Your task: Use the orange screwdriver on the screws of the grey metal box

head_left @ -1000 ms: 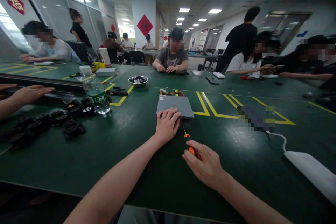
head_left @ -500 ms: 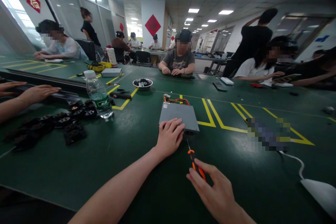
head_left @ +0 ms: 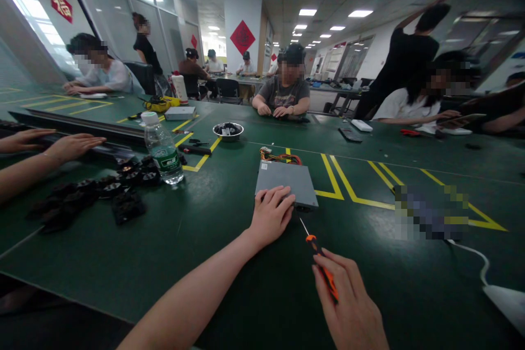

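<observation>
My left hand (head_left: 273, 217) lies over the near left part of a grey metal computer power supply (head_left: 287, 178). Its fingers bend across the top edge, and the thumb is hidden. Coloured wires (head_left: 283, 157) with a pale connector come out at the far side of the case. In my right hand (head_left: 348, 295) is a black and orange screwdriver (head_left: 322, 268), gripped by the handle between thumb and fingers. The thin shaft points up and left at the near face of the case. Whether the tip touches the case I cannot tell.
A water bottle (head_left: 164, 156) stands left, beside several black parts (head_left: 88, 197). Another person's hands (head_left: 76, 145) rest at far left. A metal bowl (head_left: 228, 131) holds dark pieces. A blurred-out object (head_left: 430, 210) with a white cable lies right. Several people sit around the green table (head_left: 197, 262).
My right hand has shifted right and slightly down, its fingers now further round the screwdriver handle. The left hand stays on the power supply. The whole view has swung slightly left.
</observation>
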The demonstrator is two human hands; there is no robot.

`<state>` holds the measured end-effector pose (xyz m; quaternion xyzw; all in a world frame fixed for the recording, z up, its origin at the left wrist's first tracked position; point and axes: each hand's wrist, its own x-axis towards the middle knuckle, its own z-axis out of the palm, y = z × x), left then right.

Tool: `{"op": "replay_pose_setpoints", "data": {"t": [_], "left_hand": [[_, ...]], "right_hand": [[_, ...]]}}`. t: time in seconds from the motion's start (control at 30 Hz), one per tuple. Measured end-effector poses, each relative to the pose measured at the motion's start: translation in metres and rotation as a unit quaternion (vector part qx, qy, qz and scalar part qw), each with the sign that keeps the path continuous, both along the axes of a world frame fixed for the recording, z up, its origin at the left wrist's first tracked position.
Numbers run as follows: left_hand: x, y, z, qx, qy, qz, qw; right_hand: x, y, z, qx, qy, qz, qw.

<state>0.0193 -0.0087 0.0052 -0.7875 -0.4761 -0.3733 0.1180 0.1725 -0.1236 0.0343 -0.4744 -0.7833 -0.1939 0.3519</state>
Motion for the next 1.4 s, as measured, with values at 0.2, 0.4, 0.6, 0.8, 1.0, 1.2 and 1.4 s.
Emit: {"op": "replay_pose_setpoints", "data": {"t": [0.2,0.4,0.6,0.8,1.0,1.2,1.4], "left_hand": [[0.0,0.0,0.0,-0.004,-0.01,-0.008,1.0],[0.001,-0.001,0.002,-0.002,-0.005,-0.001,1.0],[0.001,-0.001,0.001,-0.003,-0.009,-0.001,1.0],[0.001,0.0,0.0,-0.001,-0.012,-0.003,1.0],[0.0,0.0,0.001,-0.003,-0.01,-0.005,1.0],[-0.002,0.002,0.001,-0.009,-0.02,-0.017,1.0],[-0.004,0.003,0.003,-0.012,-0.019,-0.028,0.999]], "right_hand": [[-0.001,0.001,0.011,-0.032,0.048,-0.06,0.997],[-0.004,0.002,0.004,-0.012,-0.004,-0.039,0.999],[0.003,0.006,-0.002,0.056,-0.135,0.057,0.988],[0.01,0.024,0.011,0.07,-0.125,0.139,0.98],[0.012,0.029,0.0,0.084,-0.125,0.264,0.953],[0.012,0.021,-0.008,0.034,-0.091,0.245,0.965],[0.014,0.023,-0.007,0.058,-0.098,0.253,0.961]]}}
